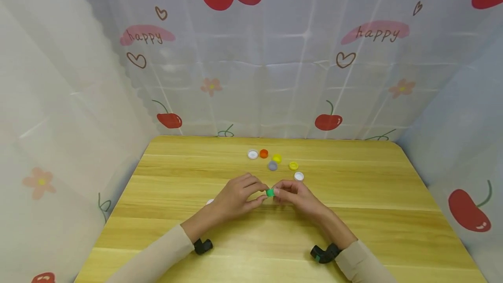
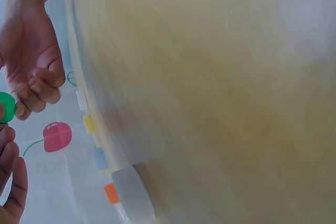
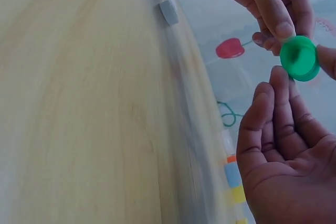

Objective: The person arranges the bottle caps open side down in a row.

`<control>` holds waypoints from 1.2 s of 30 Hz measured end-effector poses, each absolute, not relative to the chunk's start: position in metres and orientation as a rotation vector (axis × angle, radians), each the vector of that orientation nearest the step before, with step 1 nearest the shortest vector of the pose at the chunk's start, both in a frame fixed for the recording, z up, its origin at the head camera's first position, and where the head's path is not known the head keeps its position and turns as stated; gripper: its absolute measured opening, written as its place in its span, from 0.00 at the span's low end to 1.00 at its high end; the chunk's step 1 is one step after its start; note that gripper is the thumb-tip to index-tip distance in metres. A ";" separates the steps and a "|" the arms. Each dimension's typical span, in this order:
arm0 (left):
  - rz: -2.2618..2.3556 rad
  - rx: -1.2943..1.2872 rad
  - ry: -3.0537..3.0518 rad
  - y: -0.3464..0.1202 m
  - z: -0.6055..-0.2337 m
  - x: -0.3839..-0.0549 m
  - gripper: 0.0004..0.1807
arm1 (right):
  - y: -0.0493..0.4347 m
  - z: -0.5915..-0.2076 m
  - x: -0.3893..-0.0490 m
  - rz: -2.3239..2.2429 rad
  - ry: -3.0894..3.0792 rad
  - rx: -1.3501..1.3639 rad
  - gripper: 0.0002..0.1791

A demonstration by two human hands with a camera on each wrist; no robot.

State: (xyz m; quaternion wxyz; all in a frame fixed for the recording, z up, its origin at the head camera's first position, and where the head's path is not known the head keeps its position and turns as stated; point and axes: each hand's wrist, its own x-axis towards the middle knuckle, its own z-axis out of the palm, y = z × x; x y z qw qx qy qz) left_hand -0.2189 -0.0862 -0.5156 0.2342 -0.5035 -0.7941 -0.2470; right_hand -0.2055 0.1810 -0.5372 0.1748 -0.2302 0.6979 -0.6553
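Note:
A small round green bottle cap (image 1: pixel 270 192) is held between both hands, above the wooden table. My left hand (image 1: pixel 239 193) pinches it from the left with thumb and fingertips. From the other side my right hand (image 1: pixel 298 195) grips it, its thumb near the rim. In the right wrist view the hollow inside of the green cap (image 3: pixel 300 57) faces the camera, with the left hand (image 3: pixel 273 3) above it and the right hand (image 3: pixel 289 145) below. Only part of the cap (image 2: pixel 6 107) shows at the left edge of the left wrist view.
Beyond the hands lie a white cap (image 1: pixel 253 154), an orange cap (image 1: pixel 264 153), a yellow cap (image 1: pixel 277 158), a greyish cap (image 1: pixel 273 166), a second yellow cap (image 1: pixel 293 166) and another white cap (image 1: pixel 299 176). The left arm partly hides a white piece (image 1: pixel 210 201). Printed curtains (image 1: pixel 251 99) surround the table (image 1: pixel 177 165).

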 end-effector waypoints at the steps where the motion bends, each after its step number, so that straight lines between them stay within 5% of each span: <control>1: -0.687 -1.377 -2.184 -0.086 -0.517 -0.218 0.12 | 0.181 -0.537 -0.205 -1.858 2.001 -0.656 0.14; 6: -0.929 -1.286 -2.345 -0.088 -0.521 -0.211 0.13 | 0.178 -0.534 -0.201 -1.882 2.163 -0.773 0.06; 13: -1.376 -1.109 -2.442 -0.090 -0.522 -0.205 0.14 | 0.167 -0.533 -0.195 -1.819 2.516 -1.054 0.14; 36: -0.854 -1.048 -2.772 -0.126 -0.522 -0.196 0.14 | 0.130 -0.534 -0.200 -1.295 2.574 -0.968 0.12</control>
